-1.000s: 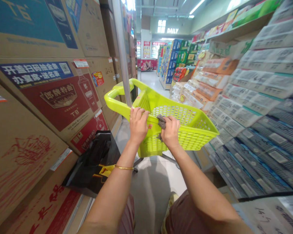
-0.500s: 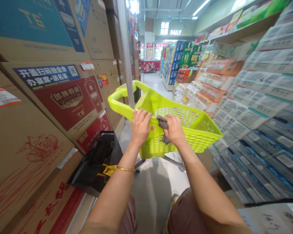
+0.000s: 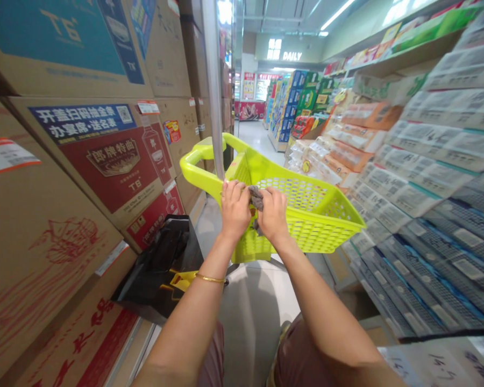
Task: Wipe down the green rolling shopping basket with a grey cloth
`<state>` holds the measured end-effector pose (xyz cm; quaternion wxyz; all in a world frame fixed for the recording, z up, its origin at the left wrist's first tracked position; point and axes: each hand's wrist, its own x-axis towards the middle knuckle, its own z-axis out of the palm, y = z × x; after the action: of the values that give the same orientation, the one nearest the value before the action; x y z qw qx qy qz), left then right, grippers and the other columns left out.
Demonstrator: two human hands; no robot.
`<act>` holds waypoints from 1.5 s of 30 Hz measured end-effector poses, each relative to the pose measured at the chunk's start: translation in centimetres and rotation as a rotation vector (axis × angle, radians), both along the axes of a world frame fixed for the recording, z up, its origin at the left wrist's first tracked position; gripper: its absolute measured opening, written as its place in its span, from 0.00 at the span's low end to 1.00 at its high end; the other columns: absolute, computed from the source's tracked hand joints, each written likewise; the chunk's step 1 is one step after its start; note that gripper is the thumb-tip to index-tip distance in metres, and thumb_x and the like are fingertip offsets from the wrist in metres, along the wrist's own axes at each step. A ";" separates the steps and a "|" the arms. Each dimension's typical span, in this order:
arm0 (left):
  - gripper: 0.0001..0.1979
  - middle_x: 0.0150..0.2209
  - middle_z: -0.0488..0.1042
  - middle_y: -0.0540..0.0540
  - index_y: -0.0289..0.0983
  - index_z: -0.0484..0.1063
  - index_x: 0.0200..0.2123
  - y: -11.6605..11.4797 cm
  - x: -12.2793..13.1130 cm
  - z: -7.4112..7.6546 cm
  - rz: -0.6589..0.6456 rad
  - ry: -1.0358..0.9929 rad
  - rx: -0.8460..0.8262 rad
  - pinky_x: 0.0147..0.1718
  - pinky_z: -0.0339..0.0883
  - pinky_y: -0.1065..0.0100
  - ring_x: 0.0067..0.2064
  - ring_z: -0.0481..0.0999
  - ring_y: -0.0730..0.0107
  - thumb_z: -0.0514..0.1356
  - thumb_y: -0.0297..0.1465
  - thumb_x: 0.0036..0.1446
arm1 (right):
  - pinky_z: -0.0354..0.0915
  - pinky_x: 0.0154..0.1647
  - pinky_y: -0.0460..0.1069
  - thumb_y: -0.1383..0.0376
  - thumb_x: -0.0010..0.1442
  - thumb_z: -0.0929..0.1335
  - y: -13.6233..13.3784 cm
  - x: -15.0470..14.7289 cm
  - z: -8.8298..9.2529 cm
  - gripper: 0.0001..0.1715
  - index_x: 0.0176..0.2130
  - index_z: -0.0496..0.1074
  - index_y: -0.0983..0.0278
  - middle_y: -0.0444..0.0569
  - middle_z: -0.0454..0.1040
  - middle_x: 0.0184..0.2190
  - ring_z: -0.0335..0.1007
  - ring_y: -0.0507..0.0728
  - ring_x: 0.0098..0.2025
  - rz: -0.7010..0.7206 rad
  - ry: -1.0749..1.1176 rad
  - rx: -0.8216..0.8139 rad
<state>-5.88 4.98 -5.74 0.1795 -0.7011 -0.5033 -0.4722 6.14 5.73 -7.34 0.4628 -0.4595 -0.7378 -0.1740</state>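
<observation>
A lime-green plastic shopping cart with a perforated basket stands in front of me, its looped handle at the upper left. My left hand is closed over the cart's near side rim, just below the handle. In my right hand is a crumpled grey cloth, pressed against the same rim close beside my left hand. Part of the cloth hangs down below the right fingers. The cart's wheels are mostly hidden behind my arms.
Stacked liquor cartons line the left side. A black bag sits low against them, and a metal pole rises behind the handle. Packs of paper goods fill the right side. The aisle floor runs ahead toward more stacks.
My right hand has slid left along the rim with the cloth, coming up to my left hand. The left hand keeps its place on the cart.
</observation>
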 end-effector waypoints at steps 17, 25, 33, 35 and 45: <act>0.15 0.49 0.72 0.44 0.39 0.70 0.47 0.2 -0.7 -0.4 -0.030 0.067 0.021 0.64 0.45 0.49 0.61 0.61 0.62 0.47 0.28 0.63 | 0.58 0.48 0.56 0.70 0.55 0.60 0.1 6.3 -1.1 0.21 0.49 0.65 0.67 0.57 0.66 0.46 0.59 0.61 0.47 0.029 -0.106 0.009; 0.22 0.61 0.62 0.40 0.39 0.57 0.60 -1.5 -0.5 -3.6 -0.011 0.130 0.060 0.63 0.49 0.48 0.66 0.50 0.62 0.46 0.25 0.63 | 0.58 0.48 0.56 0.69 0.55 0.61 -0.4 5.4 -1.0 0.20 0.48 0.66 0.67 0.58 0.66 0.46 0.58 0.62 0.47 0.007 -0.032 -0.028; 0.21 0.61 0.61 0.39 0.38 0.60 0.57 -2.4 -0.4 -6.3 -0.035 0.156 -0.051 0.63 0.53 0.50 0.65 0.54 0.62 0.47 0.22 0.61 | 0.58 0.48 0.56 0.71 0.56 0.61 -1.1 3.3 -1.4 0.20 0.48 0.67 0.64 0.56 0.65 0.47 0.59 0.60 0.48 0.045 -0.028 0.087; 0.20 0.60 0.63 0.40 0.37 0.63 0.54 -2.2 -0.4 -6.7 -0.030 0.171 -0.079 0.63 0.53 0.52 0.65 0.54 0.62 0.47 0.22 0.61 | 0.57 0.49 0.56 0.70 0.56 0.61 -1.0 2.5 -1.9 0.19 0.48 0.68 0.62 0.55 0.65 0.47 0.58 0.60 0.48 0.074 -0.075 0.098; 0.18 0.56 0.68 0.40 0.35 0.66 0.52 -2.0 -2.1 -8.0 -0.056 0.298 -0.037 0.63 0.54 0.56 0.64 0.56 0.66 0.44 0.25 0.64 | 0.56 0.48 0.56 0.68 0.56 0.63 -1.3 2.5 -5.4 0.20 0.49 0.69 0.61 0.54 0.66 0.48 0.56 0.60 0.47 0.097 -0.247 -0.028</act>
<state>-8.01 3.03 -13.69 0.2261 -0.7802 -0.4600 -0.3585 8.66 4.47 -12.79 0.3698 -0.4045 -0.8130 -0.1964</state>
